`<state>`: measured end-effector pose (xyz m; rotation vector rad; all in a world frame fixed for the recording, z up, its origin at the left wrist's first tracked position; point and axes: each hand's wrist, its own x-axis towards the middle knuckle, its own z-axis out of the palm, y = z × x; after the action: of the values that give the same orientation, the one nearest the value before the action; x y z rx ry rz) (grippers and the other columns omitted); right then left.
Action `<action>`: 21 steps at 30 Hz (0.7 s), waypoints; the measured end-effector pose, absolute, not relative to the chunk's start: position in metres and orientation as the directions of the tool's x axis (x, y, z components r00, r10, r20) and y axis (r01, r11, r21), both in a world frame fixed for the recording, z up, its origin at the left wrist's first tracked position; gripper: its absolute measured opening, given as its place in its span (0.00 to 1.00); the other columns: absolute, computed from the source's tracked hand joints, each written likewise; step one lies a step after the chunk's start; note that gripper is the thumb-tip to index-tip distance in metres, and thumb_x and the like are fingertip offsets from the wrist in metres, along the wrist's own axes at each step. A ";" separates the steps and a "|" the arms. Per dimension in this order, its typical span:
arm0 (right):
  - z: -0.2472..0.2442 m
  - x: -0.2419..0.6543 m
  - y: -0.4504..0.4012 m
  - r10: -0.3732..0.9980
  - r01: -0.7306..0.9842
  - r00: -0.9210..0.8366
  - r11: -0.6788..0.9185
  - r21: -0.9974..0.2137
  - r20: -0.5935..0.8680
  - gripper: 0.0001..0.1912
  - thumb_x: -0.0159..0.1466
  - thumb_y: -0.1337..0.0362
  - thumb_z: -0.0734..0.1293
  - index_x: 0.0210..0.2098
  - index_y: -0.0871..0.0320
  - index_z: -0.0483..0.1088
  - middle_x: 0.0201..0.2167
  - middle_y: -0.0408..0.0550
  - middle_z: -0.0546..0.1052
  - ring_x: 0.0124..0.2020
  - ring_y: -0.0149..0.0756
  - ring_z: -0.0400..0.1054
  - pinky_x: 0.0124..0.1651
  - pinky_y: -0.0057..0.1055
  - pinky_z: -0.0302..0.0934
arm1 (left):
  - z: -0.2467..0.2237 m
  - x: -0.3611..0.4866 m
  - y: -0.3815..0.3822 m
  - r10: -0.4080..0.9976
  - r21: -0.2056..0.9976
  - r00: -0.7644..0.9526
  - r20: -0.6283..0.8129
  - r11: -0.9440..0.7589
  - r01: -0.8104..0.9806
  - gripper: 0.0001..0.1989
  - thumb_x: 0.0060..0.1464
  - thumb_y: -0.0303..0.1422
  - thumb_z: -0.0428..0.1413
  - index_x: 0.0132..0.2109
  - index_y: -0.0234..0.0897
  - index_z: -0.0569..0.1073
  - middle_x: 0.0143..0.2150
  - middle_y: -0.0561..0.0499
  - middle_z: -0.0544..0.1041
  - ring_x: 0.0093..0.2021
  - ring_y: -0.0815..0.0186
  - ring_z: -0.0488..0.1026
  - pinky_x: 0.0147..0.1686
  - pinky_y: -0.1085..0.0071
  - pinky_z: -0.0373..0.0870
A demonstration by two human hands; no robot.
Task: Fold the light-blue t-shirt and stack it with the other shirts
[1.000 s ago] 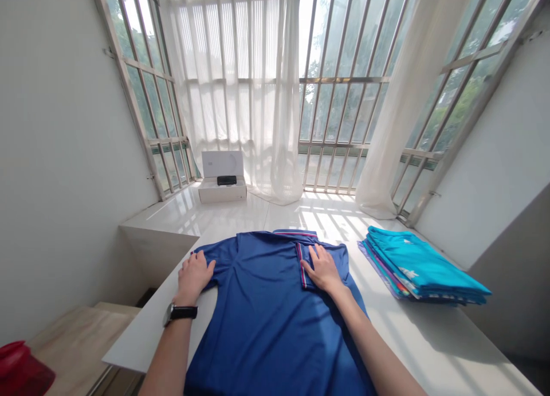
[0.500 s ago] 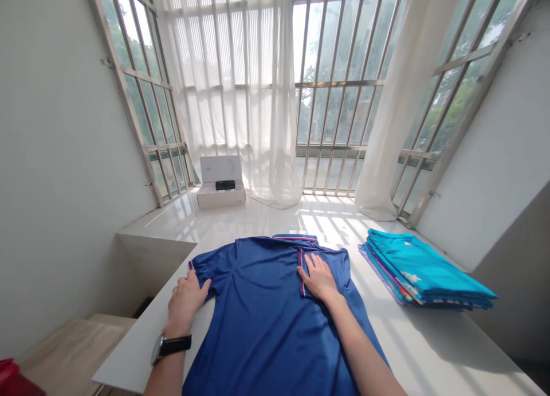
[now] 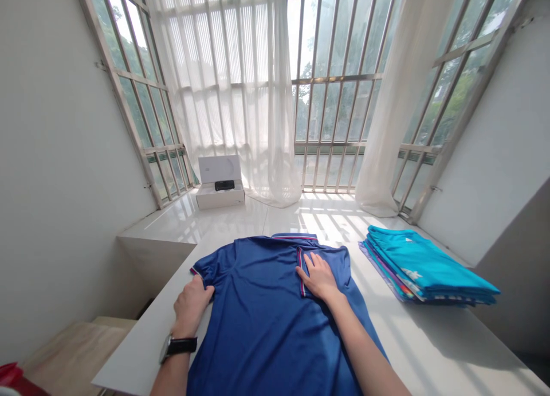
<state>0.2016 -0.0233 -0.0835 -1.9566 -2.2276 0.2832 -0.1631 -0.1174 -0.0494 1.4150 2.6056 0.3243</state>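
Note:
A dark blue polo shirt lies spread on the white table, its collar toward the window. The right sleeve is folded inward over the shirt's back, its striped cuff facing left. My right hand rests on that folded sleeve with fingers spread. At the shirt's left edge, my left hand, with a black-strapped watch on the wrist, has its fingers closed on the left sleeve near the cuff.
On the right of the table lies a stack of folded clothes, bright blue on top. An open white box with a black object stands on the sill by the curtain. Something red shows at the lower left.
My left hand has shifted slightly down and right, and its fingers have closed on the sleeve, drawing the cuff a little inward. My right hand stays on the folded sleeve.

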 end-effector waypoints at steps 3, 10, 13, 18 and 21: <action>-0.082 0.202 -0.024 0.992 0.961 -0.126 0.121 -0.250 -0.004 0.39 0.70 0.42 0.51 0.70 0.61 0.55 0.73 0.59 0.52 0.73 0.50 0.43 0.71 0.43 0.37 | -0.055 -0.173 -0.111 0.837 0.446 -0.544 -0.055 0.508 0.737 0.14 0.53 0.39 0.56 0.44 0.37 0.74 0.38 0.39 0.80 0.44 0.45 0.78 0.41 0.59 0.71; -0.083 0.202 -0.023 0.992 0.961 -0.126 0.118 -0.251 -0.018 0.39 0.70 0.42 0.51 0.71 0.60 0.54 0.73 0.58 0.51 0.73 0.49 0.42 0.71 0.42 0.36 | -0.043 -0.163 -0.110 0.832 0.969 -0.520 -0.194 0.246 0.033 0.09 0.51 0.29 0.58 0.42 0.37 0.71 0.32 0.51 0.76 0.31 0.63 0.76 0.29 0.70 0.74; -0.083 0.202 -0.023 0.992 0.960 -0.123 0.113 -0.255 -0.026 0.39 0.70 0.42 0.51 0.71 0.60 0.54 0.73 0.58 0.51 0.73 0.48 0.42 0.71 0.42 0.36 | -0.031 -0.160 -0.116 0.818 0.845 -0.442 -0.367 0.094 -0.527 0.08 0.52 0.25 0.56 0.40 0.37 0.68 0.32 0.51 0.73 0.32 0.65 0.76 0.32 0.70 0.78; -0.085 0.202 -0.022 0.992 0.960 -0.126 0.120 -0.254 -0.010 0.39 0.70 0.42 0.51 0.71 0.60 0.54 0.73 0.59 0.52 0.73 0.49 0.43 0.71 0.43 0.36 | -0.026 -0.161 -0.125 0.755 0.700 -0.419 -0.505 0.074 -0.710 0.03 0.60 0.28 0.48 0.38 0.40 0.66 0.37 0.46 0.74 0.39 0.63 0.78 0.39 0.67 0.81; -0.085 0.202 -0.022 0.992 0.959 -0.124 0.117 -0.257 -0.011 0.39 0.69 0.42 0.52 0.70 0.60 0.55 0.73 0.59 0.52 0.73 0.50 0.43 0.71 0.43 0.36 | -0.032 -0.158 -0.124 0.757 0.910 -0.568 -0.321 0.081 -0.407 0.05 0.60 0.29 0.49 0.35 0.41 0.66 0.37 0.47 0.74 0.42 0.62 0.78 0.42 0.63 0.80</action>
<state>0.2020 -0.0217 -0.0854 -1.9629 -2.2194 0.3003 -0.1575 -0.1245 -0.0319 0.3700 1.4626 1.6428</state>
